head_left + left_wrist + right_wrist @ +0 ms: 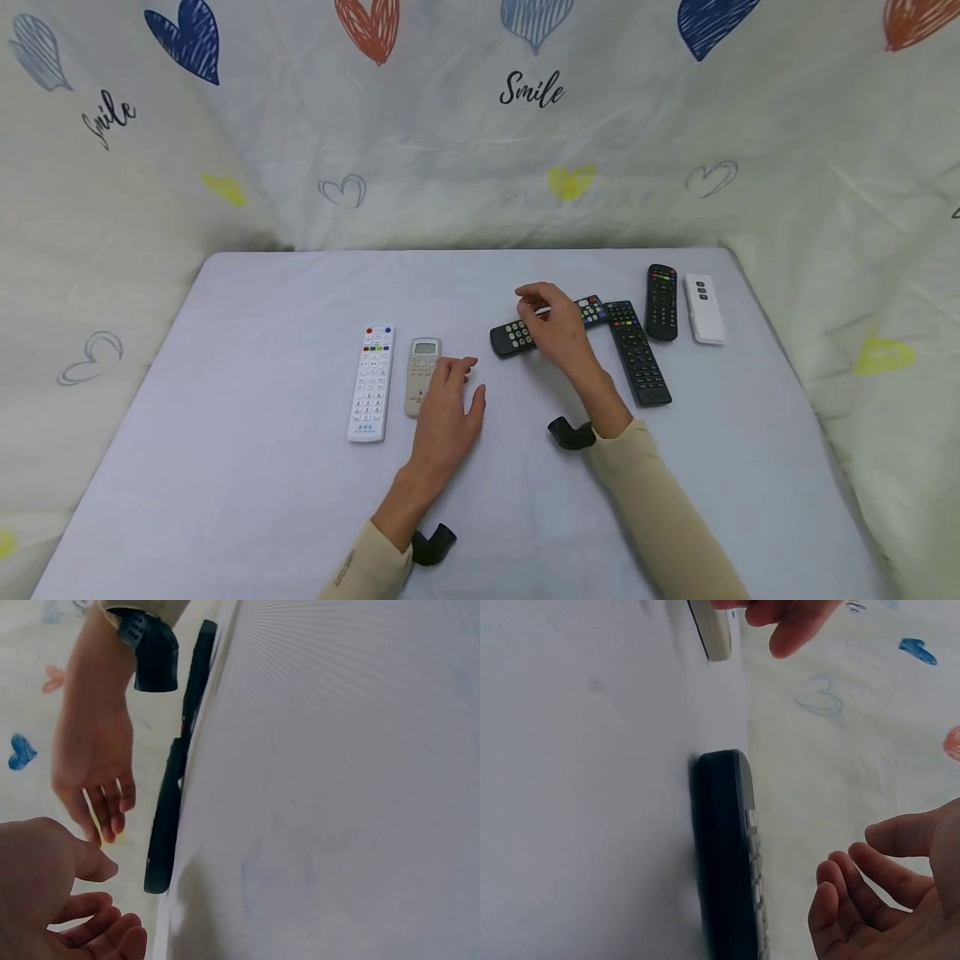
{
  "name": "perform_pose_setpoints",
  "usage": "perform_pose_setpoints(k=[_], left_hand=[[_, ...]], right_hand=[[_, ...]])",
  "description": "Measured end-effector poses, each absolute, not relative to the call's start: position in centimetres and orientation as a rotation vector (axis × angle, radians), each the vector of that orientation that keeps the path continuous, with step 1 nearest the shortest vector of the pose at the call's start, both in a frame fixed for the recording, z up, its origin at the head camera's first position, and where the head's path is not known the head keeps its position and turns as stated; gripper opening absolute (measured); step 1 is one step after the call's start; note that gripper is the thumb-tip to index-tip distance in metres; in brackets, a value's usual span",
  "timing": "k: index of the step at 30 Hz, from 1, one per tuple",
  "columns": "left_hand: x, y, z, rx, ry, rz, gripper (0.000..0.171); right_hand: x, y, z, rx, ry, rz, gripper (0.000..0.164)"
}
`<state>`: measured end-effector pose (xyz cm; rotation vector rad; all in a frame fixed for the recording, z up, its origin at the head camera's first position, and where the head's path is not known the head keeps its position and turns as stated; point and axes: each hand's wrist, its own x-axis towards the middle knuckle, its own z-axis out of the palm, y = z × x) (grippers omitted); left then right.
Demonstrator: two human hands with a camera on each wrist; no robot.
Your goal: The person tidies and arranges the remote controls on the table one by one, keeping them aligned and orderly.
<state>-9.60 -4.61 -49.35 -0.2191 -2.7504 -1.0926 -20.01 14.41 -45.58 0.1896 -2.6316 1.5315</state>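
Observation:
My right hand (558, 333) hovers over a black remote control (510, 340) with pale round buttons, its fingers loosely bent. In the right wrist view, that same remote (724, 847) stands apart from the fingers, and nothing is held. My left hand (446, 417) is beside a small beige remote with a display (415, 379), covering part of its right side in the head view. The left fingers are loosely extended and hold nothing. A longer black remote (641, 354) lies with its top end close to the first black one.
A white remote (371, 383) with several coloured buttons lies left of the beige one. At the back right are another black remote (662, 302) and a small white remote (705, 308). The white-covered table (247, 500) meets a heart-patterned curtain (450, 167) behind it.

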Motion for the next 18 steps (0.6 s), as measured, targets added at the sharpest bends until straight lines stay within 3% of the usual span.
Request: perform_pose_setpoints(k=[18], left_hand=[[-11.8, -3.4, -49.4, -0.185, -2.801, -1.299, 0.044]], right_hand=[[-20.1, 17.6, -45.8, -0.077, -2.647, 1.441, 0.029]])
